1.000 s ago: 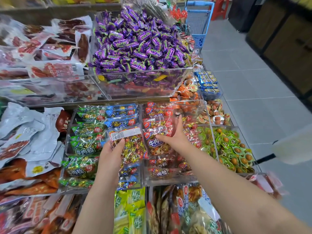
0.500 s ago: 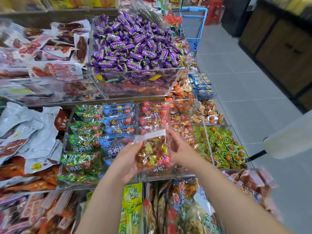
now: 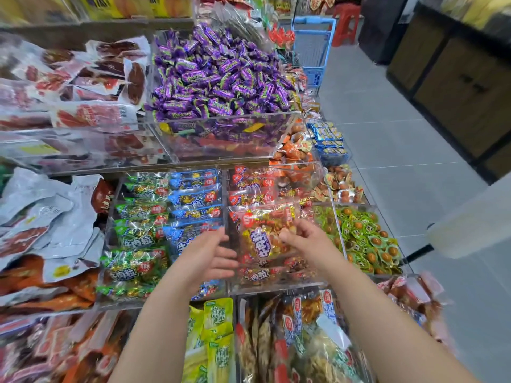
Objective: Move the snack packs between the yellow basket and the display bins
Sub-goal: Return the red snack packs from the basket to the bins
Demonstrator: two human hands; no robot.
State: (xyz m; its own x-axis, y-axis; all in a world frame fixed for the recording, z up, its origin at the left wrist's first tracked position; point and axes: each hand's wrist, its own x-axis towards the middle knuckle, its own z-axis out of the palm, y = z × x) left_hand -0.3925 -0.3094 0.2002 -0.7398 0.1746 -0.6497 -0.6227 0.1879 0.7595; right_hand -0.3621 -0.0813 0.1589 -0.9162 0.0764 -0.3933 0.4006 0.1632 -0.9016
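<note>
A clear snack pack with a red label and gold-wrapped pieces (image 3: 261, 239) lies on top of the red packs in the clear display bin (image 3: 279, 287) at the centre. My right hand (image 3: 307, 240) is at the pack's right edge, with curled fingers pinching it. Just left of the pack, my left hand (image 3: 210, 255) hovers with relaxed, spread fingers and holds nothing. To the left, the neighbouring bin (image 3: 110, 225) holds green packs (image 3: 138, 236) and blue packs (image 3: 193, 200). No yellow basket is in view.
A raised bin of purple candies (image 3: 221, 76) stands behind. Green egg snacks (image 3: 365, 241) fill the bin on the right, and yellow-green packs (image 3: 213, 338) lie in front. A blue cart (image 3: 313, 51) stands in the tiled aisle. A blurred white object (image 3: 470, 222) is at the right.
The red-labelled pack went from my left hand to both hands, then down onto the red bin. My left hand has let go of it.
</note>
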